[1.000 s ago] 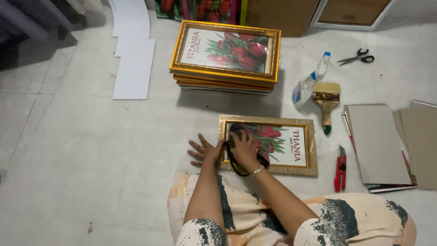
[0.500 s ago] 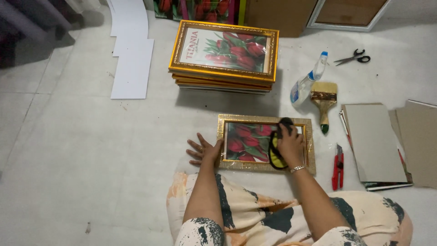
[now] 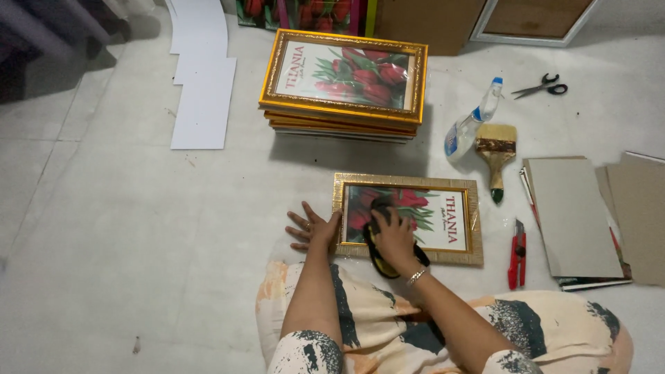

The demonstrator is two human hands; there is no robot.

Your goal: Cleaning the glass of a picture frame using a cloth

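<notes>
Lying flat on the pale tiled floor [image 3: 125, 228] just ahead of the person's knees, the gold-edged rectangular picture frame with red tulips [image 3: 443, 185] is getting attention. On its glass, left of centre, the right hand [image 3: 396, 235] presses down a dark cloth with a yellow edge [image 3: 377, 257], fingers curled over it. Left hand [image 3: 313, 228] lies spread and flat, holding nothing, fingertips against the frame's left edge. Beyond sits a stack of gold frames [image 3: 343, 83]; to the right, a spray bottle [image 3: 471, 125], wooden paintbrush [image 3: 496, 156] and red utility knife [image 3: 517, 255].
</notes>
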